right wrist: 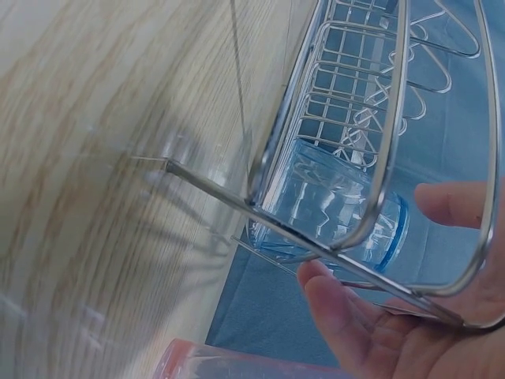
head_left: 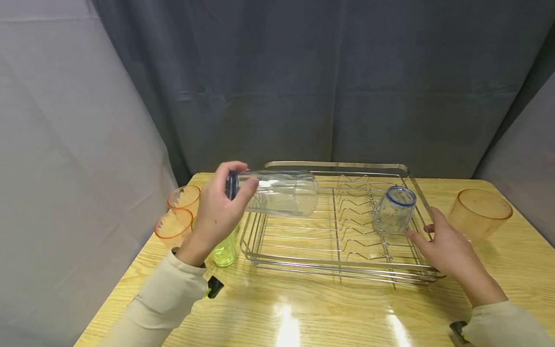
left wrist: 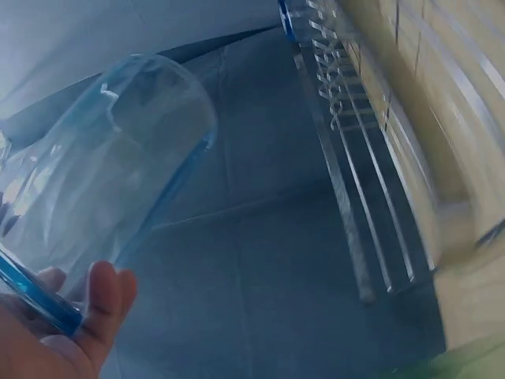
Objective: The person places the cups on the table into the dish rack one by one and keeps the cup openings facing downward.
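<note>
A tall clear drinking glass (head_left: 282, 193) with a blue rim lies sideways in the air over the left part of a metal wire dish rack (head_left: 336, 165). My left hand (head_left: 212, 219) grips it at the rim end, with thumb and fingers round the blue edge; its base points right. At the rack's right end, my right hand (head_left: 451, 246) holds the side rail between thumb and fingers. Just inside that rail a shorter clear glass (head_left: 392, 219) stands with its blue rim up, close to the right thumb (right wrist: 450, 204).
Two orange-rimmed cups (head_left: 173, 231) and yellow-green glassware (head_left: 224, 253) stand left of the rack, partly behind the left hand. A wide orange cup (head_left: 479, 217) stands right of the rack. Behind the wooden table (head_left: 260, 308) hangs a dark curtain (head_left: 282, 86).
</note>
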A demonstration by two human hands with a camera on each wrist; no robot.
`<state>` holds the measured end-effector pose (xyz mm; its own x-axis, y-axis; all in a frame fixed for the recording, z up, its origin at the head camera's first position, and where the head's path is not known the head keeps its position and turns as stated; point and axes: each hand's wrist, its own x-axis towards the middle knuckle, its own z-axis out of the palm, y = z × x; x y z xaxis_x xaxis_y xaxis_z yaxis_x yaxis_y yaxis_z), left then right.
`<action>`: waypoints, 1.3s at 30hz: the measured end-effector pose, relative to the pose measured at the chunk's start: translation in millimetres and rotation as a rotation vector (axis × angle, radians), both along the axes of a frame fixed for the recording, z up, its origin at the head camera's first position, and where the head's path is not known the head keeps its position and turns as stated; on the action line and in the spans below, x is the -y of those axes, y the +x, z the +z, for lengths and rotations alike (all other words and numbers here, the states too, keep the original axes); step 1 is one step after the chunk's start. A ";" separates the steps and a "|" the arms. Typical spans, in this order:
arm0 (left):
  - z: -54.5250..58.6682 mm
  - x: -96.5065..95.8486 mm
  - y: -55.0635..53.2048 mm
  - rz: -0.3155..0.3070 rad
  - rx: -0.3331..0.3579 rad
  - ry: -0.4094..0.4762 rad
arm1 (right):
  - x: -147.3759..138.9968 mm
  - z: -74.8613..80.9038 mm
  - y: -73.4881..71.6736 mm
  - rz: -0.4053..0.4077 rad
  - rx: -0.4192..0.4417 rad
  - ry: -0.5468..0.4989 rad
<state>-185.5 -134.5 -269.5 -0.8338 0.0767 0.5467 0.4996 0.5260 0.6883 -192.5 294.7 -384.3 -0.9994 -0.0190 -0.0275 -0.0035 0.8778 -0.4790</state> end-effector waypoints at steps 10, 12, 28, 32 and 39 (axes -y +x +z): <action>42.2 -19.2 -33.6 0.107 0.084 -0.335 | -0.3 -1.3 -2.3 0.009 -0.008 0.010; 45.5 -24.2 -41.2 0.121 0.118 -0.388 | 1.0 -1.3 -2.4 0.012 0.003 0.012; 41.6 -54.3 -94.6 0.209 0.224 -0.575 | 11.8 2.0 -1.5 0.012 0.032 -0.023; 32.4 -65.7 -106.7 0.203 0.206 -0.632 | 9.2 2.4 1.2 0.003 0.029 -0.023; 11.2 -75.4 -120.0 0.130 0.184 -0.751 | 6.6 2.0 3.8 -0.001 0.014 -0.025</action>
